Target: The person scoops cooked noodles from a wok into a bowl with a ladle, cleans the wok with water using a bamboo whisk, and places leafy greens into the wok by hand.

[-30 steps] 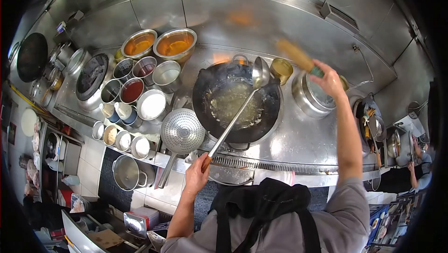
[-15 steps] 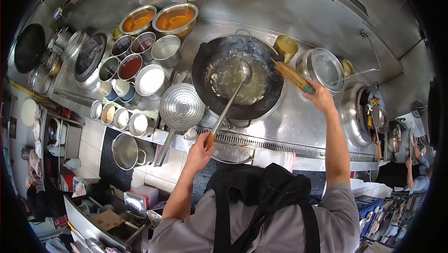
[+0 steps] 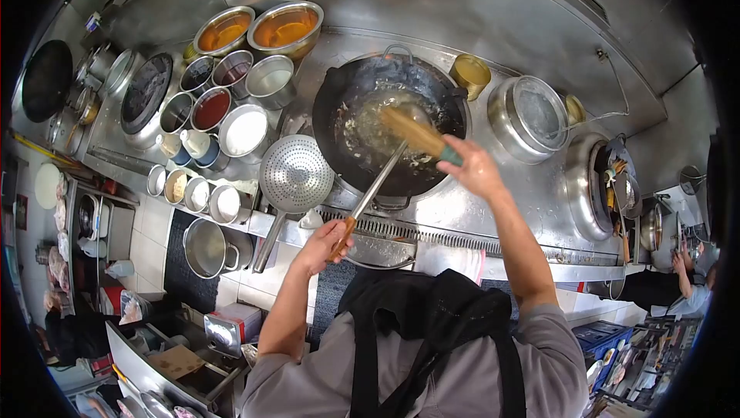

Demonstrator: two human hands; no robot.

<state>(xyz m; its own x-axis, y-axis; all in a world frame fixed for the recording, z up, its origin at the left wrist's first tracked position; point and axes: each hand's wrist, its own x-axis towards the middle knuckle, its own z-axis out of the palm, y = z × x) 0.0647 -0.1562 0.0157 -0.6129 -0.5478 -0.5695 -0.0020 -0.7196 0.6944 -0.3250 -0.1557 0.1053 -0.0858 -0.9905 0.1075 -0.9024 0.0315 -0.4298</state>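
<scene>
My left hand (image 3: 320, 250) is closed around the wooden grip of a long metal ladle (image 3: 376, 189). The ladle's shaft runs up into a black wok (image 3: 333, 148), and its bowl is partly hidden behind a bamboo wok brush (image 3: 416, 133). Gripping that brush by its green-wrapped end is my right hand (image 3: 476, 171), above the wok's right side. The bristle end reaches over the middle of the wok, slightly blurred. Cloudy water with pale food bits (image 3: 370, 121) lies in the wok.
A perforated strainer (image 3: 297, 175) rests left of the wok. Sauce pots (image 3: 212, 109), a pot of white powder (image 3: 243, 130) and bowls of orange liquid (image 3: 287, 28) stand further left. A lidded pot (image 3: 532, 121) is at right. Another person (image 3: 682, 283) stands far right.
My right hand has swung the brush left, from beside the wok's right rim to over its middle. The ladle's grip end has shifted slightly left and down with my left hand.
</scene>
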